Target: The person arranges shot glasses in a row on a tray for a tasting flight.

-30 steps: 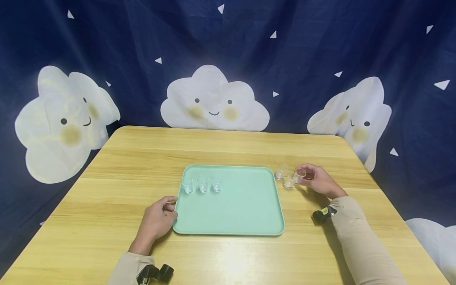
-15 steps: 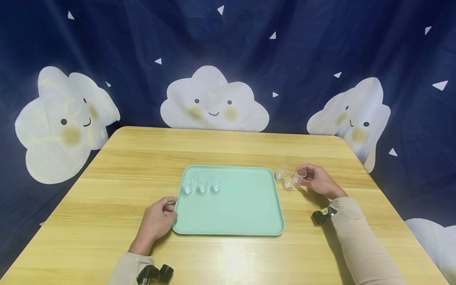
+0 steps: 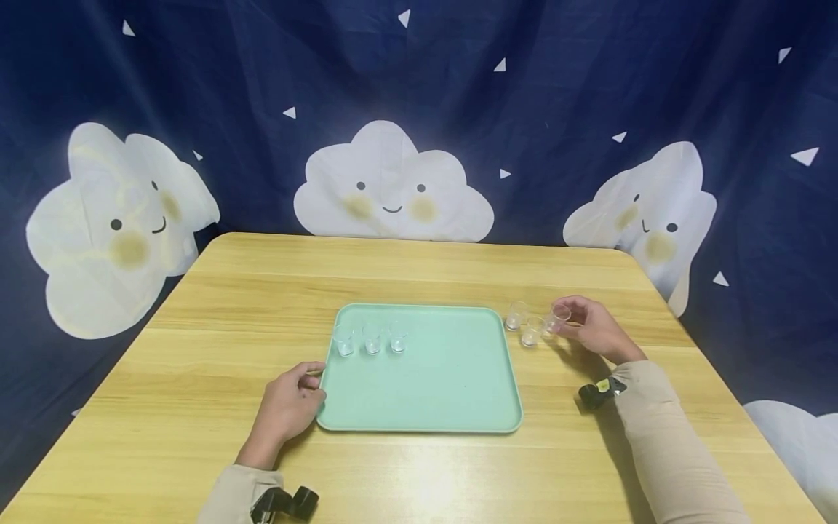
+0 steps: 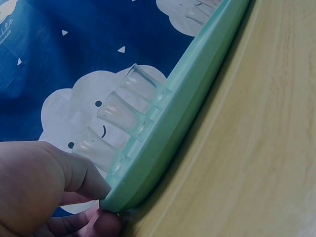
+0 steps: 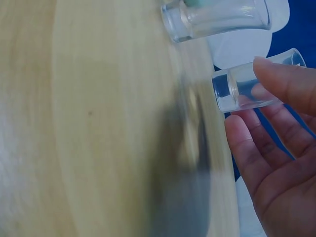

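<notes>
My right hand (image 3: 596,331) pinches a small clear shot glass (image 5: 228,91) between thumb and fingers, to the right of the tray. In the right wrist view its thick base shows and the glass is close over the wooden table. Two more shot glasses, a rear one (image 3: 515,319) and a front one (image 3: 531,335), stand between this hand and the tray. The mint-green tray (image 3: 445,386) lies flat at the middle; my left hand (image 3: 290,404) grips its left edge, thumb on the rim and fingers lower down. Three shot glasses (image 4: 121,116) stand in a row on the tray's left part.
The wooden table (image 3: 419,273) reaches back to a dark blue curtain (image 3: 406,73) printed with white clouds. Black wrist cameras sit on both sleeves, the left one (image 3: 284,503) near the front edge and the right one (image 3: 599,391) beside the tray.
My right hand has moved slightly to the right with the shot glass, away from the two glasses standing nearby. The left hand and the tray have stayed put.
</notes>
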Tool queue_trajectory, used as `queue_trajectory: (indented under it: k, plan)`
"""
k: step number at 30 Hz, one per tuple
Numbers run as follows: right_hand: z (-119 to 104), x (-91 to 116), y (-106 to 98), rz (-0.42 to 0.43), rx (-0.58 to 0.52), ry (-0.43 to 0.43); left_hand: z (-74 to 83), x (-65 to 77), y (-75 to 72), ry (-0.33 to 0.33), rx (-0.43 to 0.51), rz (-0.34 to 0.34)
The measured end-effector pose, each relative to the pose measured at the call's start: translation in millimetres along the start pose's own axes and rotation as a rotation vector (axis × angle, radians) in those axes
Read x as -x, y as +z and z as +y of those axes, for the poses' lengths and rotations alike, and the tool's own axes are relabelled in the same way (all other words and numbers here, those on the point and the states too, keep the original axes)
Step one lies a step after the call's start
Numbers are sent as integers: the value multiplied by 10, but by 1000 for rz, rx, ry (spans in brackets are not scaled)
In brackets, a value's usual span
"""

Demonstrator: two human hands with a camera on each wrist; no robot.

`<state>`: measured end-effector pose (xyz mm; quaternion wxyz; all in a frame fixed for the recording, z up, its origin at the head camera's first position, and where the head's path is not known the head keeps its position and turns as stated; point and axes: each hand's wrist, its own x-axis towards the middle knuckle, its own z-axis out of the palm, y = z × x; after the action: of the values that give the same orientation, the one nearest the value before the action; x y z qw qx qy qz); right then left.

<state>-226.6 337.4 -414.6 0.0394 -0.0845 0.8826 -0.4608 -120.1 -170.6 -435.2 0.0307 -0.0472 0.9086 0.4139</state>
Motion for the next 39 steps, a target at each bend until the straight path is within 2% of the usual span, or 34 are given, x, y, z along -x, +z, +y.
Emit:
queue_trajectory:
  k: [5,12,19,32,39]
  plan:
    - [-5,8,-23,30,-4,-1,-9,-1,2,-7,5,-1]
    - [3,16,-49,95,-12,-70,-10,-5,-1,-5,0,-4]
    - [-97,34,-70,161,-27,-106,-3,1,-7,-4,1,-9]
    - [-360,29,-20,211,-125,-172,33,-26,-14,19,-6,0]
    - [-473,8,68,190,-159,-201,13,1,-6,11,-24,9]
